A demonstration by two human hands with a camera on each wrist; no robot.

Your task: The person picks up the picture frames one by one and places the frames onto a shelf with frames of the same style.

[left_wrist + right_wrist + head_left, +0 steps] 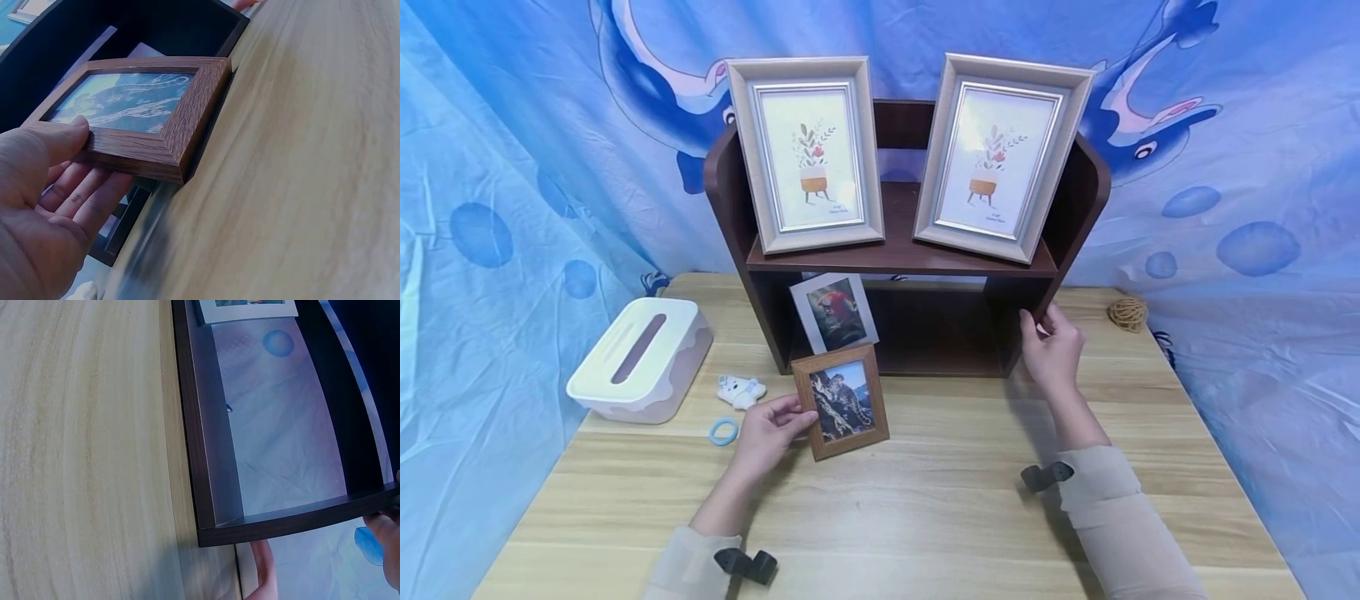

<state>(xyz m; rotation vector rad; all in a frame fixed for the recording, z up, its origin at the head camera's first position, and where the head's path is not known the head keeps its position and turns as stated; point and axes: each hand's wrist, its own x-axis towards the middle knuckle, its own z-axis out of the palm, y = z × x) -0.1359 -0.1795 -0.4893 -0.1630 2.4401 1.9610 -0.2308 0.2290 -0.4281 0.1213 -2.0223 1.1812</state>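
My left hand (775, 429) pinches a brown wooden picture frame (801, 387) by its left side, thumb on the front and fingers beneath. It shows a spotted cat on rocks and is tilted before the lower left of a dark brown shelf (895, 258). My right hand (1054, 348) grips the shelf's right side panel (300, 519) low down; part of its fingers is hidden by the panel. Behind the brown frame, a white picture frame (870, 321) with a red parrot leans in the lower compartment. Two large pale frames, left (747, 150) and right (928, 200), stand tilted on the upper shelf.
Left on the wooden table (925, 517) stands a cream tissue box (658, 392). Near my left hand lie a small white plush-like figure (741, 392) and a light blue ring (712, 432). A woven ball (1127, 313) sits at the back right. Blue dolphin-printed curtains (1247, 158) hang behind.
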